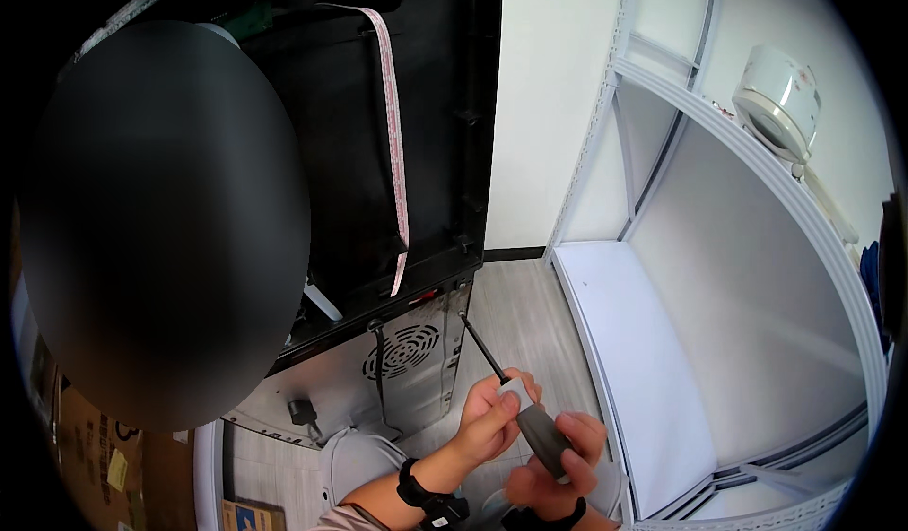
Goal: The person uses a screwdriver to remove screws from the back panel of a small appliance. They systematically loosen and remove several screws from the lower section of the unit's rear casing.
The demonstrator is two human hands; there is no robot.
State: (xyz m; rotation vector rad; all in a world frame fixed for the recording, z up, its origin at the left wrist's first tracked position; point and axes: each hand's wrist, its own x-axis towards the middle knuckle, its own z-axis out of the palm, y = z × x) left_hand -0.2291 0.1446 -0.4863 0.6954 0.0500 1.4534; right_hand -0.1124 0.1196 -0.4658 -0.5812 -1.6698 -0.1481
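A screwdriver with a thick dark-grey handle slants up and left. Its tip meets the right edge of a grey metal panel, beside what looks like a screw. My left hand is closed around the light collar at the front of the handle. The rear of the handle lies between the fingers of my right hand. A round vent grille and a hanging black cable show on the panel. Above it stands a tall black housing with a pink-and-white strip hanging down it.
White metal shelving curves along the right, with a white pot-like appliance on it. Cardboard boxes stand at lower left. A large dark blurred oval hides much of the left side. Grey wood-look floor lies between panel and shelving.
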